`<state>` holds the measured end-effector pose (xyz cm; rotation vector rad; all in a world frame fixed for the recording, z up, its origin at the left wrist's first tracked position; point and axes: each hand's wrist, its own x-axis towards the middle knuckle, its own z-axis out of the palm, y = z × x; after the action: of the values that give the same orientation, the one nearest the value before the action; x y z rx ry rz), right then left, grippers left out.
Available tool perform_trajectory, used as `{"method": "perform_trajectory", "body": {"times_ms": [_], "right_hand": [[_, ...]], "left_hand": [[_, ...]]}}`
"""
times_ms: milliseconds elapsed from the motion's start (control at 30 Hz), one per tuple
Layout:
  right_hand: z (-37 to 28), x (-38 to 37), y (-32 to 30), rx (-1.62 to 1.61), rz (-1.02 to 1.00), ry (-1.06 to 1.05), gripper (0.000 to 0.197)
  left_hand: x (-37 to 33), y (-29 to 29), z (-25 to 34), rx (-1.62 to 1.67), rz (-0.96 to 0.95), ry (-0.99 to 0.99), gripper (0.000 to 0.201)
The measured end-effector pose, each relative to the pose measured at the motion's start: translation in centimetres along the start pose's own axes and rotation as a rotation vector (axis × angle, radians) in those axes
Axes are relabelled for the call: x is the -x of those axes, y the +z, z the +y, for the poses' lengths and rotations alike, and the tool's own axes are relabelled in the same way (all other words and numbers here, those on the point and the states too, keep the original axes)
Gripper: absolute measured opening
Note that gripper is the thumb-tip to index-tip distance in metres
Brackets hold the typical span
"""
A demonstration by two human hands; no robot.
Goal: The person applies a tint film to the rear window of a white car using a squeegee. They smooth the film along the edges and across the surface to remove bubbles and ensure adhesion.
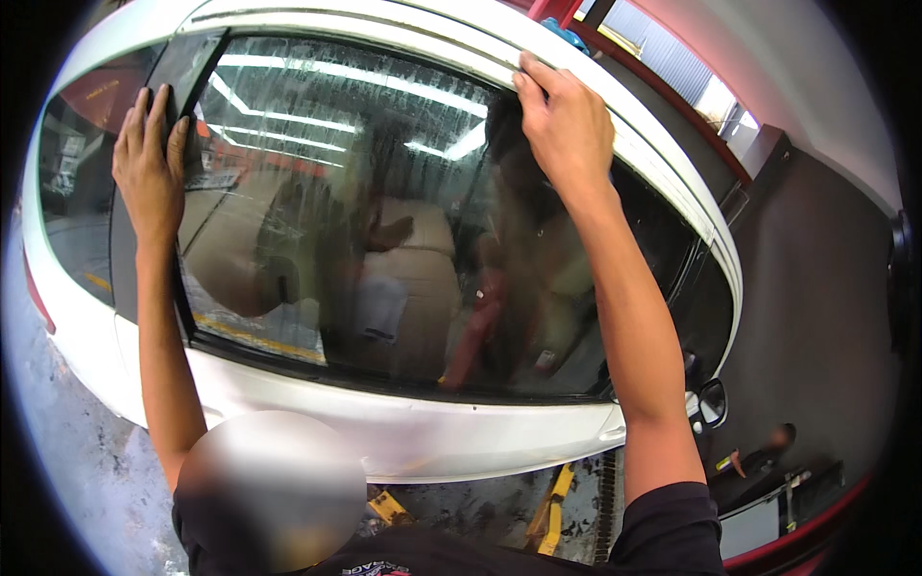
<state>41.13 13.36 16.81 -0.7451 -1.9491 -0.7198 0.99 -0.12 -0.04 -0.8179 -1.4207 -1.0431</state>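
Note:
A white car (423, 437) fills most of the view, its dark side window (403, 240) facing me. Wet streaks run down the glass, which mirrors ceiling lights; seats show dimly through it. My left hand (152, 178) lies with stretched fingers against the black pillar (197, 67) at the window's left edge. Up at the window's top right corner, my right hand (571, 125) has its fingers bent and drawn together on the upper frame by the roof edge. Whatever sits between those fingertips, if anything, is too small to make out.
A door mirror (712, 403) juts out at the car's right end. Yellow metal parts (552, 509) stand on the stained floor (106, 451) below. Another person in dark clothes (764, 466) is at the lower right. A blue item (565, 35) shows beyond the roof.

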Motion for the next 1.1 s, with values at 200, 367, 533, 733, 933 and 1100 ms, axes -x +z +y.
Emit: {"method": "perform_trajectory", "body": {"times_ms": [200, 367, 533, 733, 933, 1100], "right_hand": [[0.1, 0.9, -2.6, -0.643, 0.161, 0.193, 0.040], [0.5, 11.1, -4.7, -0.852, 0.157, 0.492, 0.043], [0.2, 22.9, -4.4, -1.076, -0.110, 0.795, 0.044], [-0.2, 32.1, -5.5, -1.225, -0.411, 0.899, 0.041], [-1.2, 34.6, -5.0, -1.350, -0.489, 0.926, 0.042], [-2.8, 35.8, -4.3, -1.481, -0.486, 0.944, 0.040]], "left_hand": [[-2.2, -1.7, 5.5, 0.216, 0.139, -0.047, 0.044], [-5.9, -4.0, 18.2, 0.588, -0.139, 0.245, 0.038], [-9.2, -0.4, 26.8, 0.678, -0.078, 0.347, 0.036], [-10.0, 1.3, 29.9, 0.556, 0.003, 0.276, 0.018], [-10.8, 1.2, 31.9, 0.219, -0.014, 0.502, 0.009], [-10.6, 2.5, 30.8, 0.390, -0.015, 0.478, 0.009]]}}
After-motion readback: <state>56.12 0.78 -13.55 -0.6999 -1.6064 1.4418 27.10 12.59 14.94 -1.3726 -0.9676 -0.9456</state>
